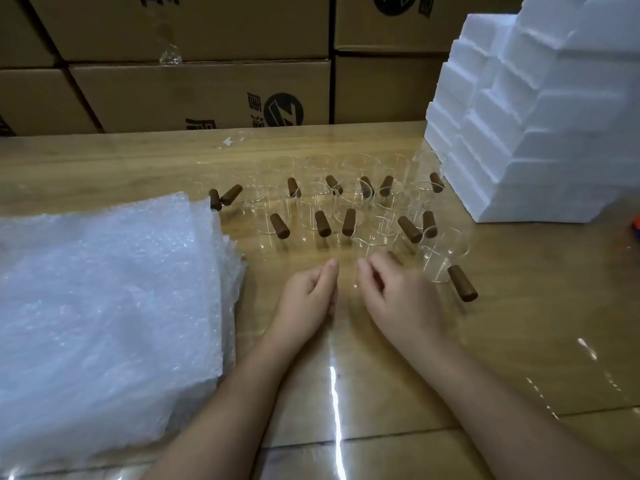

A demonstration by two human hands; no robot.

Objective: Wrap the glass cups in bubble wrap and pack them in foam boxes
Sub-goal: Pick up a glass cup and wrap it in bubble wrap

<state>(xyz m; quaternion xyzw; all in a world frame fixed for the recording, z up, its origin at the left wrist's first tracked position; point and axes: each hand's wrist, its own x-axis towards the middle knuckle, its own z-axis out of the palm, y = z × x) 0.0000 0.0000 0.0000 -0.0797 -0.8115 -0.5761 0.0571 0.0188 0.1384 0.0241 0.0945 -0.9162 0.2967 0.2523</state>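
Several clear glass cups (pixel 349 206) with brown wooden handles stand in rows across the middle of the wooden table (pixel 519 323). One cup (pixel 440 261) stands nearest, to the right, and its handle points toward me. A thick stack of bubble wrap sheets (pixel 104 306) lies at the left. White foam boxes (pixel 540 126) are piled at the right rear. My left hand (pixel 308 296) and my right hand (pixel 398 292) hover side by side just in front of the cups, fingers loosely curled, with nothing plainly held. One brown handle (pixel 393 256) peeks out behind my right fingers.
Stacked cardboard cartons (pixel 207 95) form a wall behind the table. A glossy film covers the tabletop and reflects light near the front. A small orange and blue object (pixel 635 230) shows at the right edge.
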